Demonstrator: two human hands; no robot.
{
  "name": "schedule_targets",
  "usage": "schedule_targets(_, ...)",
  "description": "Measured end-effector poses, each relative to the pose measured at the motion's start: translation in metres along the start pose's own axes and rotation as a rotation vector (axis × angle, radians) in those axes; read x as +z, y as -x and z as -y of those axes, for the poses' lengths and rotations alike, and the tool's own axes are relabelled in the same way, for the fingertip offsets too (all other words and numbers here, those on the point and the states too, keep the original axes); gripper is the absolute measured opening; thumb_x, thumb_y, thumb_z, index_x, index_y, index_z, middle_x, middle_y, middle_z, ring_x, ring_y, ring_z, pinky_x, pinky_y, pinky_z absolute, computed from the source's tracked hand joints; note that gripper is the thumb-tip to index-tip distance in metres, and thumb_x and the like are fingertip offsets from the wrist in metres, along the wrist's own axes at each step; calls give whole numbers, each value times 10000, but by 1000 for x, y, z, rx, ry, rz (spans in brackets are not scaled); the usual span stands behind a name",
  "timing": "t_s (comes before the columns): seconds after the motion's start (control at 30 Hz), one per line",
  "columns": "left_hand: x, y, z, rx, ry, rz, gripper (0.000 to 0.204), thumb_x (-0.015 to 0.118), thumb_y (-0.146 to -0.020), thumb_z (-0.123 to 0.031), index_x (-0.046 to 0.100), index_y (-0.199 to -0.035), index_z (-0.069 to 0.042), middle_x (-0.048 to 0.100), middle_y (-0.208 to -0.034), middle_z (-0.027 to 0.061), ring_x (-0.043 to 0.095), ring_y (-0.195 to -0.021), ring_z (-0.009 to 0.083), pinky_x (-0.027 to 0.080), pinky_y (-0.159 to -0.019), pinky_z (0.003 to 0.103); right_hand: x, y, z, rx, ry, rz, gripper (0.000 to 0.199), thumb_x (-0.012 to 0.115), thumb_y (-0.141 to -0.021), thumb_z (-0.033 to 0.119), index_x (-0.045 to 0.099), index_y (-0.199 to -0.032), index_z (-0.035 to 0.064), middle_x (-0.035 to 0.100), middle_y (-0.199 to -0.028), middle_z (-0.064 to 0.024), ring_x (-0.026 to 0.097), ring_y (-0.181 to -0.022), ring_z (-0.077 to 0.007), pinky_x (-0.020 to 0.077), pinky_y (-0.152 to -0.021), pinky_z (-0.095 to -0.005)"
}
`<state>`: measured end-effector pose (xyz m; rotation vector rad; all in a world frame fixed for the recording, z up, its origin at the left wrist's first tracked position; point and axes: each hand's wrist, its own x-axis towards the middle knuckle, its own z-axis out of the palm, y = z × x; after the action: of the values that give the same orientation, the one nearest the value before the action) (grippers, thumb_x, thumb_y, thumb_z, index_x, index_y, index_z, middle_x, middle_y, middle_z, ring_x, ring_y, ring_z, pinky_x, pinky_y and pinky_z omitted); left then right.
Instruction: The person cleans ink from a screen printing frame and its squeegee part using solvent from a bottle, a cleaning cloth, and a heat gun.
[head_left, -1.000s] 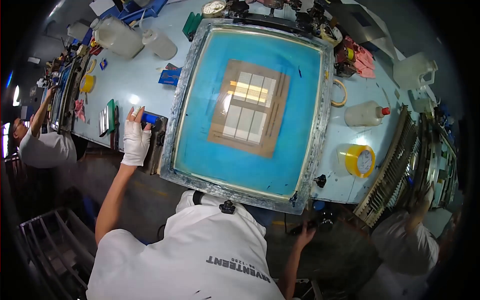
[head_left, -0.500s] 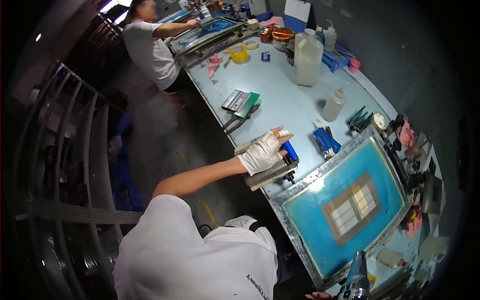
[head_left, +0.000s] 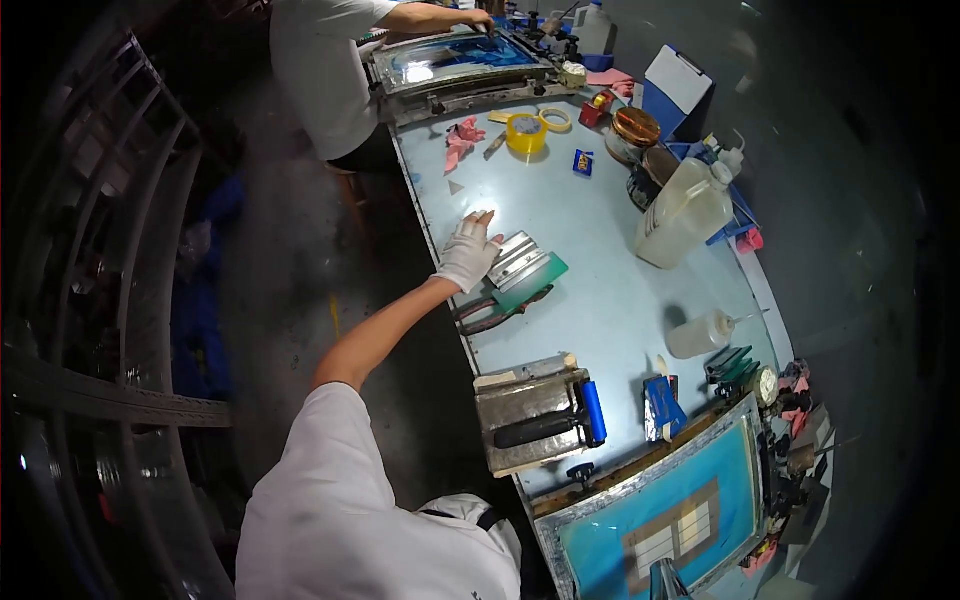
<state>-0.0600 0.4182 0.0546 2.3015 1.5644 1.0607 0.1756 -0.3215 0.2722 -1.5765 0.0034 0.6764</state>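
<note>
My left hand [head_left: 468, 256], in a white fingerless glove, reaches over the table's near-left edge with its fingers stretched out and apart. Its thumb side is right at a squeegee [head_left: 522, 268] with a metal holder and green blade; whether they touch I cannot tell. Pliers [head_left: 505, 310] with dark handles lie just below the squeegee. Closer to me, a blue roller [head_left: 594, 413] with a black handle rests on a grey block. The tip of a dark metallic nozzle [head_left: 665, 580] pokes in at the bottom over a blue printing screen [head_left: 590, 535]. My right hand is out of view.
A large translucent jug [head_left: 683, 215] and a squeeze bottle [head_left: 700, 335] stand to the right. Yellow tape [head_left: 526, 133], a pink rag [head_left: 463, 143] and a small blue box [head_left: 583, 163] lie farther off. At the far end, a person [head_left: 330, 80] works over another screen [head_left: 455, 62].
My left hand has left the roller and block and moved forward to the squeegee. The view has shifted; the fingers at the lower edge are gone and less of the nozzle shows.
</note>
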Motion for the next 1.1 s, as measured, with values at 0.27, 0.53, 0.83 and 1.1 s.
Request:
schedule_targets(0.27,13,-12,-13,3,10,9,491,561,-1021,-326,513,-1416,-40,576,-1335,230,528,-1271,384,416,-1089,435,53,-63,24,86,-477,554,484,655,-980,402,583,-1281,31,655,-917,-222,638,-792,-402,521,-715,-593)
schedule_targets(0.53,10,-16,-17,-9,14,21,424,508,-1053,-339,554,-1394,-92,615,-1290,192,568,-1225,364,448,-1050,427,56,-70,-7,38,-369,500,418,647,-987,343,593,-1233,10,653,-948,-218,644,-802,-376,543,-696,-542)
schedule_targets(0.83,8,-3,-26,-29,33,30,452,501,-1049,-388,593,-1343,-57,634,-1276,188,568,-1212,363,438,-1053,428,39,-93,5,49,-115,537,344,638,-995,276,604,-1179,-13,651,-983,-213,651,-813,-347,567,-675,-485)
schedule_targets(1.1,-12,-6,-78,-436,647,299,378,450,-1068,-306,607,-1073,38,643,-1032,196,614,-952,337,475,-901,448,63,12,13,59,636,-358,239,629,-966,128,603,-1126,-47,640,-823,-126,602,-635,-205,526,-634,-313)
